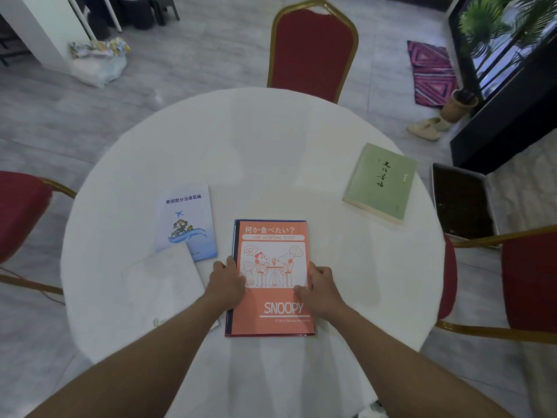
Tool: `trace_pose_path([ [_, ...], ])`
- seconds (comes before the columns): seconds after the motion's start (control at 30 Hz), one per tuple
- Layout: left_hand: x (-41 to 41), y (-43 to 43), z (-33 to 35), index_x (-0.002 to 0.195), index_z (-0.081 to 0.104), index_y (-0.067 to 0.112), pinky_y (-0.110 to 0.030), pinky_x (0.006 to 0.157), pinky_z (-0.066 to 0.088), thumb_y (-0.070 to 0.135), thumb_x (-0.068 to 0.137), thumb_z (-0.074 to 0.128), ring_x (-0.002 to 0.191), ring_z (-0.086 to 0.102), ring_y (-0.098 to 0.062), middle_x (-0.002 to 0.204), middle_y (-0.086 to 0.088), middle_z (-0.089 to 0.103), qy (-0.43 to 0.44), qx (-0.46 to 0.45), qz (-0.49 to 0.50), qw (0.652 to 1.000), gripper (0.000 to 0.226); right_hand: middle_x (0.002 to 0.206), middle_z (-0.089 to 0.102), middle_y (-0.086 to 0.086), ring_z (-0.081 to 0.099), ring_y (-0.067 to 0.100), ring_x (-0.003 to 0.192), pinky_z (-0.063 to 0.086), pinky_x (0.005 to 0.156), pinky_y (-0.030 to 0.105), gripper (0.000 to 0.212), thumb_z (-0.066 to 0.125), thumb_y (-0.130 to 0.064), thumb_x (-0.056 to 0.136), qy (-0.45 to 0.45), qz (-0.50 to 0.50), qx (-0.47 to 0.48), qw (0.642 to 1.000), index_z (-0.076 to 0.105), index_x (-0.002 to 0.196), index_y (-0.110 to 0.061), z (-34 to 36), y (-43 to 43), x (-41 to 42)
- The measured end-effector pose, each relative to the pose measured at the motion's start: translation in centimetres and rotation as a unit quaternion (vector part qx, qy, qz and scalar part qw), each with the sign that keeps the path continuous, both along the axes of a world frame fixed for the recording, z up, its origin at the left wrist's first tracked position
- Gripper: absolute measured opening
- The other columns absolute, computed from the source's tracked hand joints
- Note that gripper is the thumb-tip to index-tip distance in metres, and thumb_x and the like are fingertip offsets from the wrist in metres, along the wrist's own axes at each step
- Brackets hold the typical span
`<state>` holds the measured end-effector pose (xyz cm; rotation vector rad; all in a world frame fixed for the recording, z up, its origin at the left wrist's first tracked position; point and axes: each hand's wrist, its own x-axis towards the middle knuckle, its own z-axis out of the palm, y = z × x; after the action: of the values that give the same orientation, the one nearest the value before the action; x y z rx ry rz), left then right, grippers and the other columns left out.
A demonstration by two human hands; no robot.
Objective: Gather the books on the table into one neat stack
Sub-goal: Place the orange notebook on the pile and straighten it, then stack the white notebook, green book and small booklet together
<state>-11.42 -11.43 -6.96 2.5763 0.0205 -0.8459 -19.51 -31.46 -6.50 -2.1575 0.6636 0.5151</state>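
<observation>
An orange Snoopy book [275, 315] lies at the near middle of the round white table [271, 152], on top of a dark blue book whose edge shows along its left side and top [232, 236]. My left hand [226, 283] grips the pile's left edge and my right hand [320, 286] grips its right edge. Left of the pile lies a pale blue booklet [185, 220]. A white book [164, 282] overlaps that booklet's near corner. A green book [380, 182] lies apart at the far right of the table.
Red chairs with gold frames stand at the far side [313, 46], the left [21, 212] and the right [524, 282]. A dark tray of soil [462, 203] sits beside the table's right edge. On the floor are a bag [98, 64], slippers [426, 128] and a rug [432, 73].
</observation>
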Motion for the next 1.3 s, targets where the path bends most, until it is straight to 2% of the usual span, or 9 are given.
trace_pose_path([
  [0.13, 0.2, 0.1, 0.4, 0.139, 0.034, 0.009, -0.036, 0.095, 0.050, 0.025, 0.101, 0.047, 0.124, 0.051, -0.030, 0.138, -0.017, 0.040, -0.001, -0.010, -0.006, 1.000, 0.043, 0.134, 0.036, 0.004, 0.052, 0.017, 0.115, 0.054, 0.096, 0.035, 0.047, 0.061, -0.027, 0.095, 0.002, -0.009, -0.002, 1.000, 0.042, 0.138, -0.021, 0.3, 0.0, 0.5],
  [0.23, 0.3, 0.3, 0.7, 0.139, 0.035, 0.010, -0.036, 0.095, 0.050, 0.022, 0.099, 0.051, 0.127, 0.051, -0.031, 0.139, -0.016, 0.040, 0.007, -0.026, -0.015, 1.000, 0.045, 0.132, 0.040, 0.004, 0.056, 0.022, 0.118, 0.054, 0.097, 0.037, 0.047, 0.063, -0.029, 0.094, 0.003, -0.017, -0.009, 1.000, 0.044, 0.136, -0.022, 0.6, 0.2, 0.7],
  [0.57, 0.8, 1.7, 1.9, 0.133, 0.043, 0.016, -0.039, 0.100, 0.049, 0.024, 0.095, 0.058, 0.125, 0.052, -0.030, 0.137, -0.013, 0.046, 0.035, -0.043, -0.040, 0.998, 0.042, 0.134, 0.041, 0.006, 0.054, 0.022, 0.119, 0.053, 0.092, 0.033, 0.051, 0.069, -0.029, 0.090, 0.022, -0.019, -0.058, 0.998, 0.040, 0.131, -0.019, 0.8, 0.7, 1.1],
  [0.67, 1.0, 2.4, 2.3, 0.143, 0.037, 0.011, -0.039, 0.108, 0.040, 0.026, 0.097, 0.056, 0.137, 0.042, -0.031, 0.149, -0.014, 0.038, 0.022, -0.033, -0.036, 0.999, 0.053, 0.140, 0.039, 0.007, 0.047, 0.024, 0.127, 0.050, 0.099, 0.036, 0.063, 0.071, -0.034, 0.087, -0.009, -0.022, -0.109, 0.994, 0.035, 0.137, -0.022, 1.2, 1.0, 1.5],
  [0.8, 1.4, 5.2, 3.0, 0.149, 0.029, 0.006, -0.037, 0.113, 0.030, 0.030, 0.097, 0.053, 0.139, 0.036, -0.033, 0.150, -0.019, 0.035, -0.019, -0.014, -0.020, 1.000, 0.062, 0.146, 0.033, 0.006, 0.039, 0.024, 0.134, 0.040, 0.109, 0.040, 0.076, 0.071, -0.040, 0.086, -0.064, 0.003, -0.157, 0.985, 0.028, 0.147, -0.023, 2.4, 2.1, 2.9],
  [0.93, 1.4, 8.7, 3.5, 0.144, 0.033, 0.003, -0.040, 0.107, 0.035, 0.033, 0.095, 0.053, 0.130, 0.038, -0.037, 0.140, -0.021, 0.038, -0.038, 0.028, 0.027, 0.999, 0.061, 0.147, 0.034, 0.006, 0.035, 0.026, 0.136, 0.035, 0.113, 0.041, 0.075, 0.068, -0.039, 0.090, -0.097, 0.050, -0.152, 0.982, 0.028, 0.151, -0.020, 3.4, 4.8, 5.4],
  [1.1, 0.6, 12.9, 3.4, 0.133, 0.038, 0.001, -0.043, 0.100, 0.041, 0.040, 0.090, 0.060, 0.127, 0.037, -0.037, 0.136, -0.020, 0.036, -0.058, 0.078, 0.129, 0.987, 0.062, 0.145, 0.036, 0.012, 0.034, 0.029, 0.138, 0.029, 0.113, 0.036, 0.071, 0.067, -0.029, 0.091, -0.113, 0.117, -0.078, 0.984, 0.032, 0.150, -0.012, 3.7, 9.2, 9.2],
  [1.2, 0.2, 15.3, 2.8, 0.135, 0.034, -0.002, -0.045, 0.103, 0.039, 0.044, 0.085, 0.067, 0.130, 0.035, -0.039, 0.139, -0.022, 0.032, -0.025, 0.073, 0.225, 0.971, 0.075, 0.150, 0.035, 0.014, 0.033, 0.028, 0.142, 0.028, 0.114, 0.033, 0.072, 0.066, -0.029, 0.092, -0.108, 0.153, -0.049, 0.981, 0.031, 0.151, -0.009, 3.4, 12.1, 11.7],
  [1.3, 0.0, 17.0, 1.7, 0.138, 0.032, -0.004, -0.045, 0.107, 0.035, 0.043, 0.083, 0.072, 0.131, 0.035, -0.040, 0.140, -0.023, 0.032, -0.001, 0.046, 0.260, 0.965, 0.083, 0.151, 0.032, 0.015, 0.034, 0.028, 0.142, 0.030, 0.113, 0.034, 0.076, 0.064, -0.033, 0.093, -0.068, 0.173, -0.039, 0.982, 0.025, 0.153, -0.005, 2.5, 14.8, 14.0],
])
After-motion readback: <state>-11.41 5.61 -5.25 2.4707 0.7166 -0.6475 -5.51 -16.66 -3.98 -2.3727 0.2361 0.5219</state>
